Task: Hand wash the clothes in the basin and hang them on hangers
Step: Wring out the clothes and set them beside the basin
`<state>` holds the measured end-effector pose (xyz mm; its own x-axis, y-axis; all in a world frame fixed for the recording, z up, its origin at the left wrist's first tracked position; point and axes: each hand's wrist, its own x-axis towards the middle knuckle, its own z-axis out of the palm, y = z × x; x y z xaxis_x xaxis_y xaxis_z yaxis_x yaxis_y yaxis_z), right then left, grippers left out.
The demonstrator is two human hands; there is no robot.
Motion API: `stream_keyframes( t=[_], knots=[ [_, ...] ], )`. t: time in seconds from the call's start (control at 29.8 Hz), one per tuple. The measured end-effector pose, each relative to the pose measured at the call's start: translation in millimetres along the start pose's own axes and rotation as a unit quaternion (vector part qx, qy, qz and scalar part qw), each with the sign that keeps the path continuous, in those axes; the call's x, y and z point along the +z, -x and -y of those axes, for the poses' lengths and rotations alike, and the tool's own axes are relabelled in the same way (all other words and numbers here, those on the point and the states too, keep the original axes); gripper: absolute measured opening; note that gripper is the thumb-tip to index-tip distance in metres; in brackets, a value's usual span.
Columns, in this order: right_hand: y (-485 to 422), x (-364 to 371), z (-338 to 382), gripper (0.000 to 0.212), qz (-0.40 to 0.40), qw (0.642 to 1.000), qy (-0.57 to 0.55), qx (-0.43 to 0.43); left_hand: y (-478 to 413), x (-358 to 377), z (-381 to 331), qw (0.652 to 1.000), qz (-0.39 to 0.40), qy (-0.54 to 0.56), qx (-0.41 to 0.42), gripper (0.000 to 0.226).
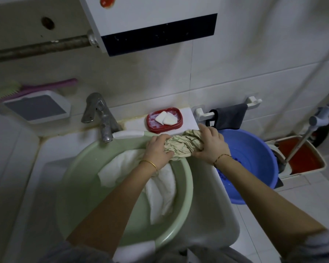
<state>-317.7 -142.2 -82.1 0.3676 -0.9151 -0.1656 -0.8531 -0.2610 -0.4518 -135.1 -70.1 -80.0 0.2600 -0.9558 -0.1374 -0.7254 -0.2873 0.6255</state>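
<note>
A pale green basin [186,188] sits in the white sink, with a white garment [160,188] lying in it and draped toward its right rim. Above the basin's far right rim, a beige striped garment [180,147] is twisted into a tight roll. My left hand [157,149] grips its left end and my right hand [210,144] grips its right end. No hangers are in view.
A metal tap [101,118] stands behind the basin. A red soap dish [164,120] with white soap sits on the ledge. A blue bucket [254,164] stands on the floor to the right, a dark cloth [229,116] hangs on a wall rack, and a red mop bucket [300,156] is further right.
</note>
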Motion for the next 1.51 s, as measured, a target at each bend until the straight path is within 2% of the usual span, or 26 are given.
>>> stream_keyframes(
  t=[0.2, 0.37, 0.47, 0.67, 0.77, 0.84, 0.91, 0.97, 1.04, 1.11, 1.18, 1.28, 1.34, 1.51],
  knots=[
    [3, -2, 3, 0.068, -0.001, 1.0, -0.013, -0.023, 0, -6, 2, 0.999, -0.036, 0.012, 0.019, 0.038],
    [5, 0, 3, 0.084, 0.034, 0.999, -0.026, 0.012, 0, -5, 2, 1.0, -0.003, -0.005, -0.002, 0.044],
    [6, -2, 4, 0.093, 0.027, 0.999, 0.004, 0.019, 2, -6, 2, 1.0, -0.001, 0.01, -0.01, 0.047],
    [13, -2, 7, 0.097, 0.003, 1.0, 0.028, 0.011, 7, -13, 6, 0.998, 0.009, 0.041, -0.043, 0.067],
    [18, -5, 12, 0.098, -0.008, 0.999, 0.044, 0.004, 13, -18, 11, 0.996, -0.02, 0.053, -0.063, 0.059],
    [24, -8, 18, 0.091, -0.038, 0.998, 0.057, -0.01, 20, -24, 17, 0.996, -0.05, -0.009, -0.068, 0.045],
    [31, -9, 26, 0.075, -0.115, 0.991, 0.042, -0.058, 26, -30, 28, 0.989, -0.055, -0.116, -0.068, 0.04],
    [38, -6, 35, 0.057, -0.203, 0.971, 0.01, -0.127, 33, -31, 38, 0.977, -0.033, -0.203, -0.057, 0.038],
    [46, -2, 47, 0.043, -0.242, 0.952, -0.011, -0.186, 41, -30, 45, 0.964, 0.005, -0.264, -0.036, 0.041],
    [55, 5, 62, 0.034, -0.21, 0.947, -0.049, -0.238, 47, -28, 50, 0.948, 0.054, -0.313, -0.013, 0.047],
    [64, 17, 73, 0.028, -0.123, 0.954, -0.067, -0.267, 52, -25, 55, 0.926, 0.111, -0.36, 0.004, 0.054],
    [73, 37, 86, 0.025, 0.052, 0.967, -0.027, -0.248, 59, -20, 67, 0.897, 0.186, -0.4, -0.013, 0.062],
    [75, 48, 93, 0.033, 0.127, 0.968, 0.015, -0.216, 64, -17, 74, 0.885, 0.214, -0.413, -0.017, 0.062],
    [71, 68, 110, 0.039, 0.186, 0.968, 0.084, -0.148, 74, -22, 84, 0.854, 0.289, -0.432, -0.005, 0.04]
  ],
)
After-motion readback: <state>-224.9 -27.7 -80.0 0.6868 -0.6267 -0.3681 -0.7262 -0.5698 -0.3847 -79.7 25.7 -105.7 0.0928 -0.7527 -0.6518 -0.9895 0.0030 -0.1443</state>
